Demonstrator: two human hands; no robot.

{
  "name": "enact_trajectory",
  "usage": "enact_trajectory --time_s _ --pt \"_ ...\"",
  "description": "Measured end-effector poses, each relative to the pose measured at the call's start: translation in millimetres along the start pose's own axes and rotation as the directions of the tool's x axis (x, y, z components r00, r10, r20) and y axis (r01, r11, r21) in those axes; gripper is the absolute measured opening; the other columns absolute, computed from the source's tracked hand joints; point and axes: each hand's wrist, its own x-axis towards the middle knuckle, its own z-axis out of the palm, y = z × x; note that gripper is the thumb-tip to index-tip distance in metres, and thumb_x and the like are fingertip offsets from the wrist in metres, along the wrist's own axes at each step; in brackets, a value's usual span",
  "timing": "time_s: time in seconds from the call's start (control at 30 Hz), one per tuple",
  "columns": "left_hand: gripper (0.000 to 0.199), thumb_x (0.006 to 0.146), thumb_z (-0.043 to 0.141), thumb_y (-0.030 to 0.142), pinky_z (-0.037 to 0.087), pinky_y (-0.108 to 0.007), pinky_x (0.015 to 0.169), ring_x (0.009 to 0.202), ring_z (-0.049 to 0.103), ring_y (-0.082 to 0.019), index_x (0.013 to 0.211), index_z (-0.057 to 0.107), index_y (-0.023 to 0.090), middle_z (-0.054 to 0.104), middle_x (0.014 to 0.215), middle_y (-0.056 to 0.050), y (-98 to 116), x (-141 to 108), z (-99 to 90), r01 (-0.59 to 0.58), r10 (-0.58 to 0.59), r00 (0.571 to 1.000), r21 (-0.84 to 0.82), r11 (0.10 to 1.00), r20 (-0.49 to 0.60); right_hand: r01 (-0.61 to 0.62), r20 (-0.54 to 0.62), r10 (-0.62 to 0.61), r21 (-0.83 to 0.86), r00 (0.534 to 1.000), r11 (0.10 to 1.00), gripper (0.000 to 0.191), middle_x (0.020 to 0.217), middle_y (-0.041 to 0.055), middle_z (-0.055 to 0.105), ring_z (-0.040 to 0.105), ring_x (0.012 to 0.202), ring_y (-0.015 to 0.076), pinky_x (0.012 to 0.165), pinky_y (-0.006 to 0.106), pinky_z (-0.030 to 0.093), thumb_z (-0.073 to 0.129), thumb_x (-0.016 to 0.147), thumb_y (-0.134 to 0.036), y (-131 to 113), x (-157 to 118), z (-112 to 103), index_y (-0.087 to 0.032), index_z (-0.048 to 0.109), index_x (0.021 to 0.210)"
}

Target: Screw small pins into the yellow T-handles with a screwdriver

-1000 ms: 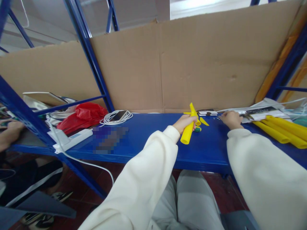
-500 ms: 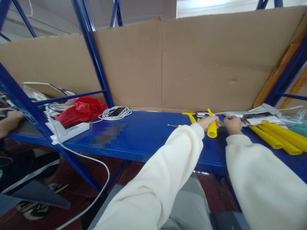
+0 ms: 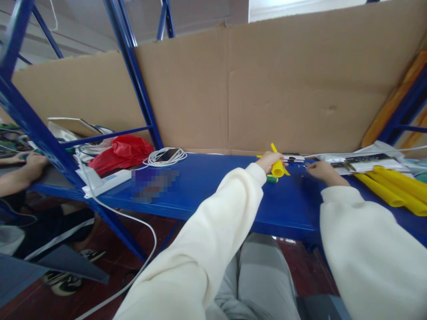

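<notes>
My left hand [image 3: 267,162] is closed round a yellow tube [image 3: 277,169] that has a thin yellow strip sticking up behind it. Just below, a green and yellow object [image 3: 271,178] lies on the blue shelf table [image 3: 207,182]. Further right, my right hand [image 3: 320,170] is low over the table with its fingertips pinched together near some tiny bits; whether anything sits between them is too small to tell. A black and white packet [image 3: 294,158] lies between the hands at the back.
Yellow tubes [image 3: 390,189] and white packaging [image 3: 373,162] lie at the right. Toward the left are a coiled white cable [image 3: 167,156], a power strip [image 3: 111,181] and a red bag [image 3: 122,153]. Another person's hand [image 3: 35,166] shows at far left.
My left hand has moved left with the yellow tube, away from my right hand. The hands were close together before. The green and yellow object now shows below the tube.
</notes>
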Motion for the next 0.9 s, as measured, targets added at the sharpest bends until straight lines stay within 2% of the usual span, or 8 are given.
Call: enact_trajectory --time_s 0.07,0.13,0.27,0.37,0.53,0.67,0.8,0.9 --pt "0.015 0.081 0.057 0.000 0.046 -0.019 0.051 0.049 0.057 -0.010 0.093 0.062 0.007 0.056 0.056 0.001 10 -10 -24.5 -0.064 0.067 0.997 0.059 0.996 -0.043 0.037 0.165 -0.032 -0.024 0.986 0.999 0.015 0.062 0.0064 0.066 0.065 0.065 0.0207 0.065 0.029 0.052 0.064 0.077 -0.013 -2 2 -2 -0.019 0.066 0.064" --pt "0.016 0.083 0.052 -0.003 0.043 -0.018 0.049 0.048 0.056 -0.009 0.092 0.061 0.008 0.057 0.057 0.001 18 -20 -50.4 -0.114 0.124 0.988 0.107 0.988 -0.093 0.080 0.253 -0.069 -0.033 0.965 0.996 0.022 0.057 0.0048 0.063 0.064 0.062 0.0189 0.064 0.027 0.052 0.067 0.076 -0.011 -6 1 -4 -0.020 0.062 0.056" --pt "0.017 0.082 0.053 -0.004 0.042 -0.017 0.049 0.051 0.058 -0.009 0.086 0.059 0.011 0.059 0.060 0.002 19 -36 -94.4 -0.145 0.166 0.968 0.118 0.982 -0.187 0.124 0.253 -0.105 -0.060 0.962 0.990 0.029 0.056 0.0037 0.061 0.066 0.065 0.0215 0.068 0.030 0.053 0.068 0.073 -0.009 -11 -1 -3 -0.021 0.057 0.050" --pt "0.018 0.078 0.059 -0.006 0.042 -0.017 0.049 0.050 0.056 -0.007 0.077 0.057 0.012 0.059 0.061 0.002 10 -41 -112.1 -0.137 0.153 0.954 0.077 0.988 -0.259 0.084 0.221 -0.067 -0.072 0.973 0.994 0.025 0.066 0.0078 0.066 0.070 0.076 0.0248 0.074 0.031 0.053 0.065 0.075 -0.008 -13 -4 0 -0.020 0.061 0.054" --pt "0.019 0.076 0.055 -0.008 0.045 -0.019 0.050 0.050 0.056 -0.009 0.077 0.059 0.011 0.060 0.058 0.000 -3 -44 -115.6 -0.081 0.094 0.953 0.057 0.995 -0.289 0.056 0.124 -0.041 -0.124 0.991 0.991 0.014 0.089 0.0132 0.074 0.071 0.090 0.0284 0.079 0.033 0.053 0.062 0.081 -0.012 -19 -15 2 -0.017 0.074 0.079" --pt "0.020 0.074 0.057 -0.007 0.044 -0.019 0.047 0.049 0.056 -0.009 0.079 0.059 0.012 0.063 0.062 0.000 -3 -48 -111.2 -0.091 0.102 0.971 0.058 0.994 -0.216 0.031 0.078 -0.016 -0.198 0.997 0.980 0.025 0.105 0.0193 0.074 0.070 0.100 0.0316 0.081 0.036 0.053 0.055 0.090 -0.018 -26 -26 -1 -0.014 0.077 0.101" --pt "0.020 0.075 0.057 -0.008 0.044 -0.019 0.046 0.047 0.055 -0.008 0.078 0.059 0.012 0.063 0.061 0.001 -2 -53 -107.9 -0.078 0.089 0.981 0.069 0.995 -0.172 -0.046 -0.024 0.044 -0.134 0.999 0.990 0.035 0.114 0.0198 0.072 0.070 0.102 0.0293 0.081 0.034 0.052 0.047 0.094 -0.018 -29 -29 -9 -0.016 0.075 0.115" --pt "0.021 0.080 0.055 -0.008 0.042 -0.018 0.045 0.046 0.055 -0.007 0.074 0.056 0.013 0.062 0.061 0.001 -1 -56 -106.3 -0.085 0.096 0.983 0.077 0.993 -0.157 -0.068 0.023 0.072 -0.119 0.997 0.991 0.039 0.123 0.0183 0.070 0.067 0.110 0.0285 0.086 0.033 0.049 0.046 0.092 -0.015 -29 -29 -16 -0.018 0.074 0.119"
